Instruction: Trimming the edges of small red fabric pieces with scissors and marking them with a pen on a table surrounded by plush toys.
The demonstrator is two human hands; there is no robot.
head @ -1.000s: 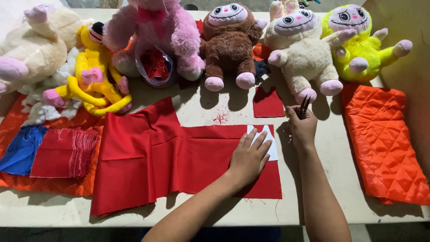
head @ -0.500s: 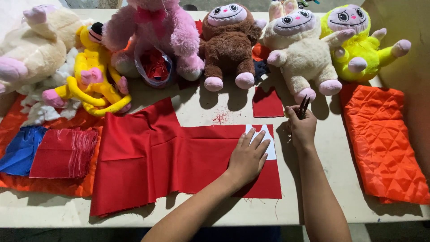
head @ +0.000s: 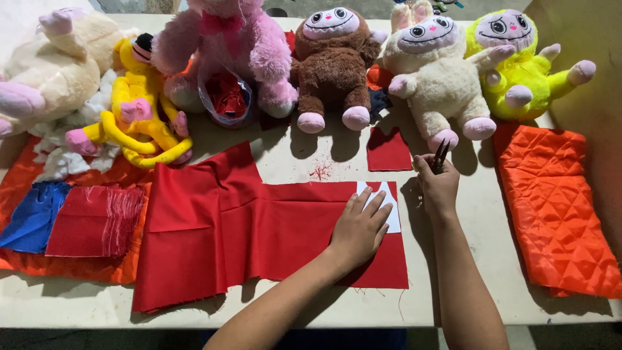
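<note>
My left hand [head: 359, 227] lies flat, fingers spread, on a white paper pattern piece [head: 386, 206] that sits on the right end of a large red cloth [head: 246, 223]. My right hand [head: 437, 185] is closed around a pair of dark scissors [head: 440, 155], blades pointing up, just right of the cloth's upper right corner. A small red fabric square [head: 387, 149] lies above the cloth, left of the scissors.
Plush toys line the table's far side: cream [head: 45, 61], yellow [head: 133, 107], pink [head: 223, 45], brown [head: 330, 58], cream-white [head: 440, 78], lime [head: 518, 65]. An orange quilted fabric [head: 557, 201] lies at right. Folded red [head: 97, 220] and blue [head: 32, 217] pieces lie at left on orange cloth.
</note>
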